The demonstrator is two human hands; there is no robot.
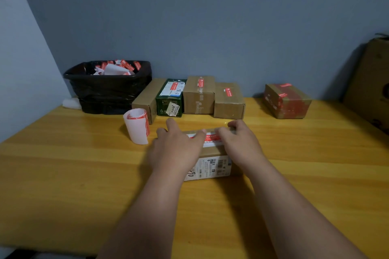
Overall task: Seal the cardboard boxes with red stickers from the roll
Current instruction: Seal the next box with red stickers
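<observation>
A small cardboard box (212, 166) with a white printed label on its near side lies in the middle of the wooden table (63, 174). A red sticker (210, 138) lies across its top. My left hand (179, 149) lies flat on the box's left part, fingers straight, thumb touching the sticker's left end. My right hand (240, 143) rests on the box's right part, its fingers pressing the sticker's right end. The roll of red stickers (137, 125) stands upright to the left of the box, apart from both hands.
A black bin (109, 88) with peeled backing scraps stands at the back left. Several boxes with red stickers line the wall, among them a green one (170, 99) and a red-taped one (287, 101). A large carton (370, 82) leans at the right edge.
</observation>
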